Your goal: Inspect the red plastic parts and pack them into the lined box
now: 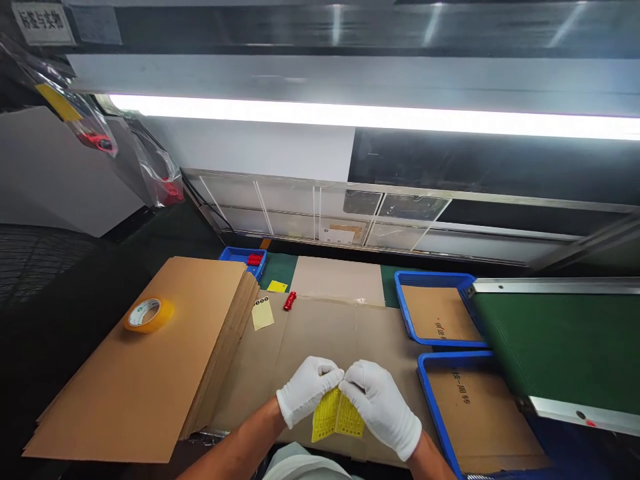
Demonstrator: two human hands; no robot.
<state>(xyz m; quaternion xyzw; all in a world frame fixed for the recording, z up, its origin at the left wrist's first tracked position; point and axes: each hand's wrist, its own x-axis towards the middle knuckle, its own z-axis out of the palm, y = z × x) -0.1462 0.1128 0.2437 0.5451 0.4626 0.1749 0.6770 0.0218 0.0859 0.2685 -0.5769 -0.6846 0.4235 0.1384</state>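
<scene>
My left hand [311, 390], in a white glove, pinches the upper edge of a yellow printed sheet [326, 415] near the front of the table. On the sheet's other side, my right hand [375, 403], also gloved in white, grips the top edge with its thumb and fingers. The fingertips of both hands nearly meet. A crease runs down the middle of the sheet, and rows of small dark print cover it. Farther back lie a small red object [290, 301] and a pale yellow card [263, 314] with black round marks.
Stacked cardboard sheets [150, 373] on the left carry a roll of yellow tape [149, 315]. Two blue trays [425, 390] lined with cardboard stand at right, beside a green conveyor belt [565, 347]. A small blue bin [227, 253] with red items sits behind.
</scene>
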